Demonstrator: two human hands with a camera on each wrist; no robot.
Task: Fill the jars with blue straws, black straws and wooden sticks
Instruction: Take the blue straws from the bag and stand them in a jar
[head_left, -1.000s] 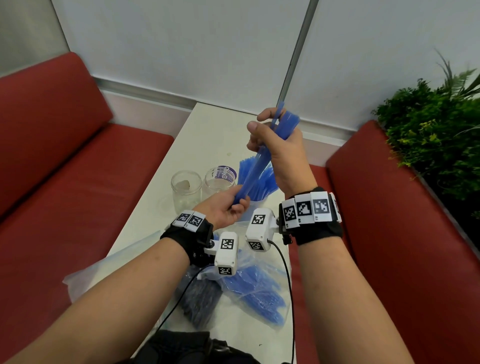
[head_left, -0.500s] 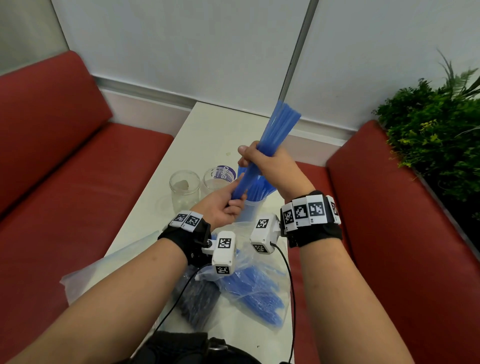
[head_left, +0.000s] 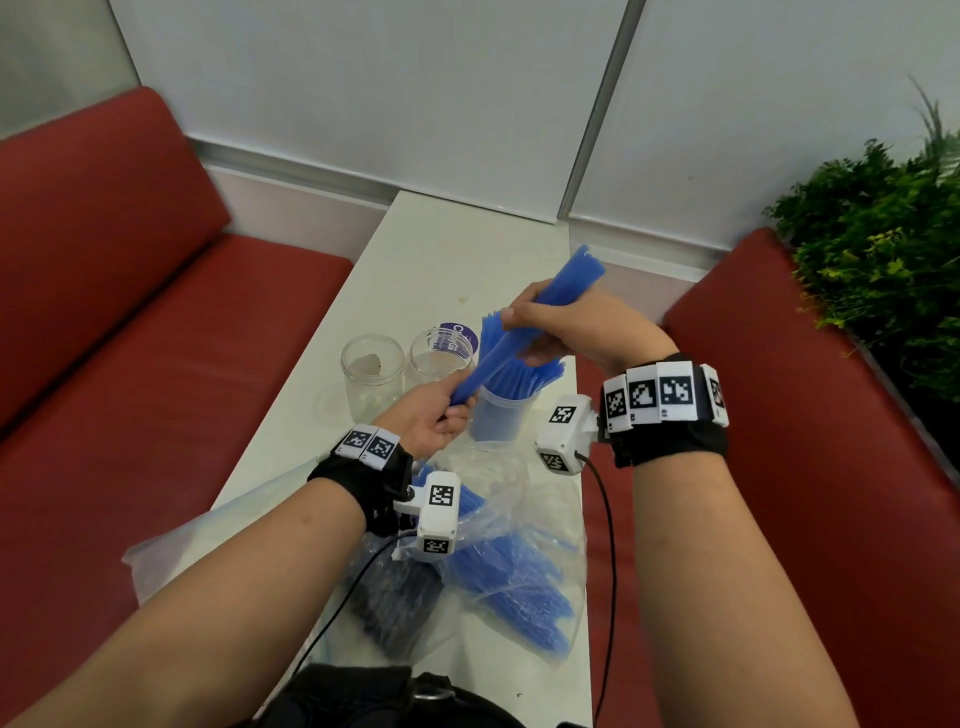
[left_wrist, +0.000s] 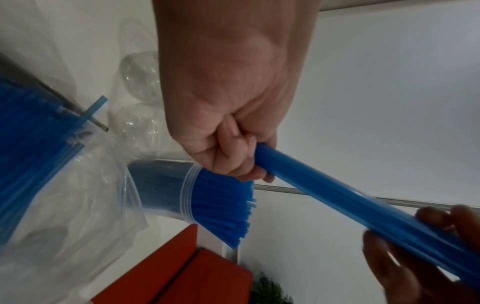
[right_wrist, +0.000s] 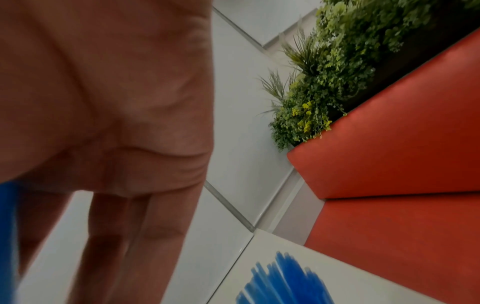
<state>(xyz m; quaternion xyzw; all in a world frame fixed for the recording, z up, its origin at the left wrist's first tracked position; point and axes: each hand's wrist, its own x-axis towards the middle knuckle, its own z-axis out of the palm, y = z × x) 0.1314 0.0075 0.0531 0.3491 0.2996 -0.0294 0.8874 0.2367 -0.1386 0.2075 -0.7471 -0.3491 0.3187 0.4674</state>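
Note:
A bundle of blue straws (head_left: 540, 301) slants up to the right above the table. My left hand (head_left: 449, 415) grips its lower end, my right hand (head_left: 524, 335) grips its middle, and the top sticks out past the right hand. Right below stands a clear jar (head_left: 498, 421) packed with blue straws. In the left wrist view my left hand (left_wrist: 241, 162) curls round the bundle (left_wrist: 350, 207), with the filled jar (left_wrist: 192, 193) behind it. The right wrist view shows mostly my palm and fingers (right_wrist: 145, 236), with the jar's straw tips (right_wrist: 283, 281) below.
Two glass jars with no straws (head_left: 371, 374) (head_left: 441, 353) stand left of the filled one. Near me lie a plastic bag of blue straws (head_left: 514, 587) and a bag of black straws (head_left: 395, 603). The narrow white table (head_left: 441, 249) runs between red benches (head_left: 130, 338); plants (head_left: 872, 249) sit at right.
My right hand has slid from the bundle's top down to its middle. The bundle has sunk and leans further right. My left hand has stayed on the lower end.

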